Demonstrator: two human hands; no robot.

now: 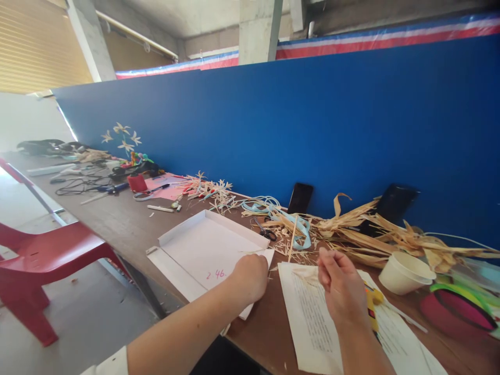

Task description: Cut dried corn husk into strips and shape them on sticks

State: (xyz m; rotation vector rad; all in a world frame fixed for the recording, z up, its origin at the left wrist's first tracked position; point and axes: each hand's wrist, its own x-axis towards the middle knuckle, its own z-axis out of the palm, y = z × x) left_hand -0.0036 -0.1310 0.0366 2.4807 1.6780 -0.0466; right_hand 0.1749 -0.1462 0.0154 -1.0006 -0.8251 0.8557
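Observation:
My left hand [252,276] is closed over the right side of a white open box [199,250] with "2 46" written on it in pink. Its fingertips are turned away, so what they hold is hidden. Above a printed paper [308,317], my right hand [341,284] has its thumb and fingers pinched together. Anything in that pinch is too small to make out. A pale piece of husk [307,274] lies on the paper beside these fingers. Partly behind my right wrist is a yellow glue gun [374,299] with a white glue stick at its back.
Dried corn husks [351,221], black scissors [265,229] and blue ribbon [301,234] lie along the blue partition [250,130]. Two phones lean there; one black phone [300,198] is nearer. A paper cup [406,273] stands right. Husk flowers [125,138] rise far left, beyond a red chair [50,260].

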